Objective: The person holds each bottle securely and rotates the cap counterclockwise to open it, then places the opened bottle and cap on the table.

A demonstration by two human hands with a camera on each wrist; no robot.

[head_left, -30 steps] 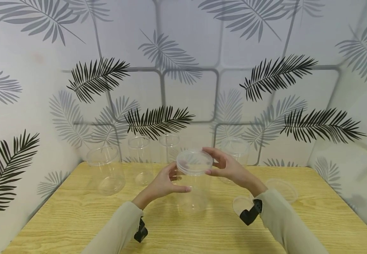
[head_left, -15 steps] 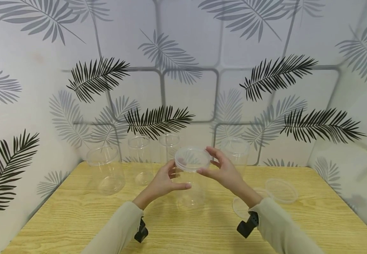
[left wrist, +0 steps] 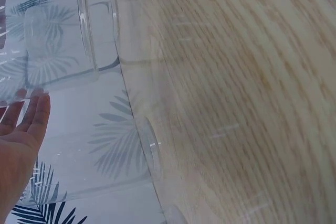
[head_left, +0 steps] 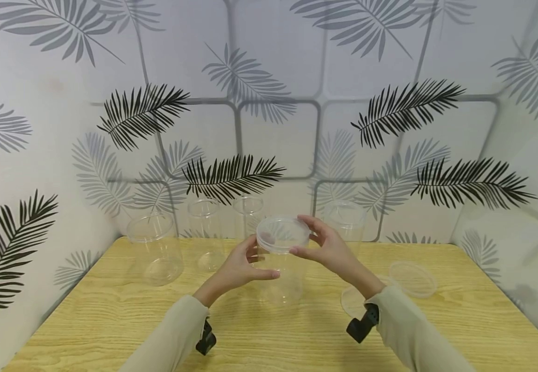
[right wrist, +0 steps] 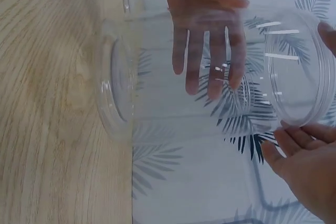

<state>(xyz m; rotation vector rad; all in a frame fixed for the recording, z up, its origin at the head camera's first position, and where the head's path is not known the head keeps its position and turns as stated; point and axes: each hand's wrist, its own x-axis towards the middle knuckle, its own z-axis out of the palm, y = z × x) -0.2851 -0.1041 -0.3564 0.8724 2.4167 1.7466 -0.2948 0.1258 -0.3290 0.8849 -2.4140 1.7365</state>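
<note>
A tall clear plastic jar stands nearly upright in the middle of the head view, between both hands. My left hand holds it from the left, thumb in front and fingers behind the wall. Those fingers show through the jar in the right wrist view. A round clear lid sits at the jar's mouth. My right hand grips the lid's edge from the right, with thumb in front and fingers toward the back. In the left wrist view, fingertips of the left hand meet the jar's side.
Several open clear jars stand along the back: a wide jar at left, a narrower jar, another jar behind the left hand, and one behind the right. Two flat clear lids, a larger lid and a smaller lid, lie at right.
The right hand has turned a little at the lid and its wrist has shifted left and down. The jar's base has moved slightly away from me. The left hand has stayed in place.
</note>
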